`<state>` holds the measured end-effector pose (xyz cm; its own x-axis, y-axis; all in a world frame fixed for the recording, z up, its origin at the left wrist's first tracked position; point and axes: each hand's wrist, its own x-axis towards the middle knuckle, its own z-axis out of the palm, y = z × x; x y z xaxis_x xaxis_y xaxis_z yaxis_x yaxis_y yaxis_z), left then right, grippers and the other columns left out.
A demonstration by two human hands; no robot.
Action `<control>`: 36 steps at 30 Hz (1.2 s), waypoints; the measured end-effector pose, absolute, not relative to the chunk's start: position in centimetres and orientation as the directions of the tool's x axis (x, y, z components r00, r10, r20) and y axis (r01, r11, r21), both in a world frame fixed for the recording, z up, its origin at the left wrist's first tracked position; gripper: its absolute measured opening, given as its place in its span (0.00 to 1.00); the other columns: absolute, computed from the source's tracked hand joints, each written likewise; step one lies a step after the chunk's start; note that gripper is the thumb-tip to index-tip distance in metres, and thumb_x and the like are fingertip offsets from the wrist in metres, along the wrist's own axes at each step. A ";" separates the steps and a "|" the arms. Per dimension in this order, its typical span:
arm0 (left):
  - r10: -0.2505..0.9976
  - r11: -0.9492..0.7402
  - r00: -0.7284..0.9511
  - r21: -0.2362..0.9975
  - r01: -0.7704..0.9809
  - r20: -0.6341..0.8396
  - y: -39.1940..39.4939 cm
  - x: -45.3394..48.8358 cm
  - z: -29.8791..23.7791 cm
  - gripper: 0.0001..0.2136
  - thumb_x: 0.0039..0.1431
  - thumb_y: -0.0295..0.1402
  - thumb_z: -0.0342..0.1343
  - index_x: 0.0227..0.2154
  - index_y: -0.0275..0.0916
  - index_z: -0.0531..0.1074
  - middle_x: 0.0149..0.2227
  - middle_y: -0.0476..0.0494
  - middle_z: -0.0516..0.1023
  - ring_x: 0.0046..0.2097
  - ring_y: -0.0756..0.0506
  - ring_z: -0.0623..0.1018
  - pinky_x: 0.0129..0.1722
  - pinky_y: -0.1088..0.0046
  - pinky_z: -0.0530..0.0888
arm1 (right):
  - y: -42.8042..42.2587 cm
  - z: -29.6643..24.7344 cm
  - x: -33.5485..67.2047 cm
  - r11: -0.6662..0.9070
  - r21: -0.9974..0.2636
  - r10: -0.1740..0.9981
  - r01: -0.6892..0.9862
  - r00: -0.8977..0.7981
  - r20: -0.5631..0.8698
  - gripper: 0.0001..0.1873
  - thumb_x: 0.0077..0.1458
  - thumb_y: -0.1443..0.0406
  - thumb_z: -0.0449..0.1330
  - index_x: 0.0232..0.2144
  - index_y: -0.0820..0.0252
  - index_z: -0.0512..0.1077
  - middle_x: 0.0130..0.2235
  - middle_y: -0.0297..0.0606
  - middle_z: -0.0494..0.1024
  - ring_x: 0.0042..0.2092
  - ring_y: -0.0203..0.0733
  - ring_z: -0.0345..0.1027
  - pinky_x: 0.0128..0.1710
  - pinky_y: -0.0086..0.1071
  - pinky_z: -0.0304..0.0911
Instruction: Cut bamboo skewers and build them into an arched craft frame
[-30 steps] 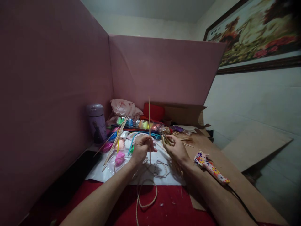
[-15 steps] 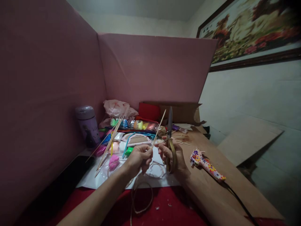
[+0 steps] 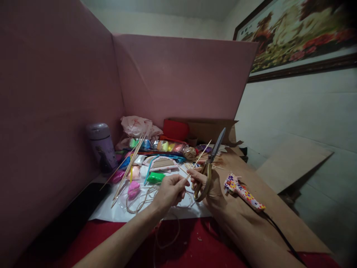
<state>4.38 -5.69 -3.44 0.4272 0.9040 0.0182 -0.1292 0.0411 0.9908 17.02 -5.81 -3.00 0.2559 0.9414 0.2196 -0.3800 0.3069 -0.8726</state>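
My left hand (image 3: 171, 189) pinches the lower end of a thin wooden skewer (image 3: 204, 150), which slants up to the right. Scissors (image 3: 217, 146) with brass-coloured handles are held in my right hand (image 3: 210, 186), blades pointing up and right. The fingertips of that hand are close to the skewer beside the left fingers; whether they grip it too I cannot tell. Loose twine (image 3: 137, 209) loops on the white sheet (image 3: 104, 211) around my left hand. Beyond it lie a green clay packet (image 3: 155, 178) and an arch-shaped cardboard piece (image 3: 161, 163) with pale edging.
A purple bottle (image 3: 102, 149) stands at the left by a pink partition (image 3: 178, 78). Long skewers (image 3: 128, 171) lie across clay packets. A ball of twine (image 3: 190, 153) is farther back. On brown cardboard at the right rests a flower-patterned glue gun (image 3: 244, 191) with a black cord.
The scissors have tilted to the right and the skewer leans further right. My left hand has shifted slightly right, and the right fingertips have come close to it.
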 end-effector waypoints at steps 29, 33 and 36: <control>0.951 -0.050 0.292 0.980 -0.193 0.106 -2.3 -1.6 0.8 0.14 0.47 0.40 0.59 0.19 0.33 0.69 0.10 0.57 0.54 0.12 0.59 0.50 0.11 0.82 0.44 | -5.6 -3.4 18.5 0.447 -0.844 0.878 0.296 -0.326 0.350 0.19 0.45 0.50 0.61 0.29 0.61 0.72 0.21 0.31 0.65 0.23 0.33 0.54 0.20 0.26 0.49; 0.961 0.010 0.276 0.992 -0.126 0.026 -2.6 -1.4 0.7 0.14 0.44 0.41 0.60 0.18 0.33 0.68 0.11 0.57 0.53 0.13 0.59 0.51 0.12 0.82 0.43 | -5.4 -3.5 18.6 0.423 -0.873 0.879 0.241 -0.342 0.332 0.20 0.45 0.49 0.60 0.27 0.61 0.69 0.22 0.29 0.62 0.23 0.31 0.52 0.20 0.25 0.47; 0.951 0.029 0.309 0.994 -0.103 0.004 -2.7 -1.2 0.5 0.14 0.43 0.41 0.60 0.17 0.34 0.68 0.10 0.57 0.54 0.13 0.59 0.51 0.12 0.82 0.44 | -5.4 -3.4 18.6 0.416 -0.876 0.883 0.246 -0.338 0.324 0.22 0.44 0.47 0.59 0.28 0.61 0.70 0.21 0.29 0.60 0.23 0.31 0.50 0.20 0.25 0.46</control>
